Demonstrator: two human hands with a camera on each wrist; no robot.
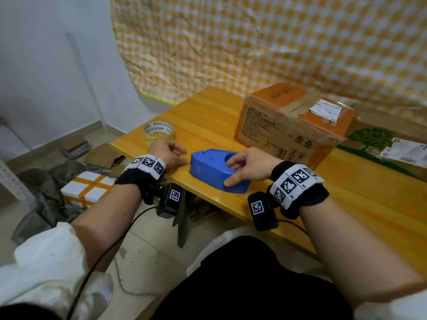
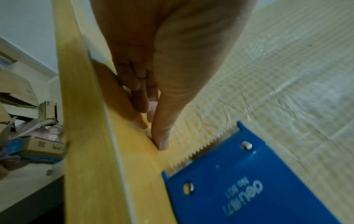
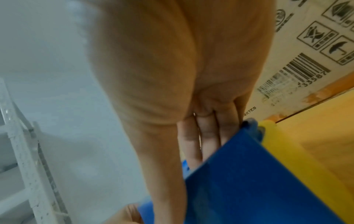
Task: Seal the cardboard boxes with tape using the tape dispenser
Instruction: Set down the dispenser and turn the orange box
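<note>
We have the blue tape dispenser (image 1: 215,170) lying on its side at the near edge of the wooden table (image 1: 369,192), with no roll loaded. Our right hand (image 1: 248,166) clasps it, thumb on the near wall and fingers curled into the round opening. Our left hand (image 1: 167,153) rests loosely curled just left of the serrated blade (image 2: 199,151), holding nothing. The tape roll (image 1: 159,132) sits on the table's far-left corner; the cardboard box (image 1: 293,125) stands beyond, to the right. We should fetch the roll, keeping fingers off the blade.
</note>
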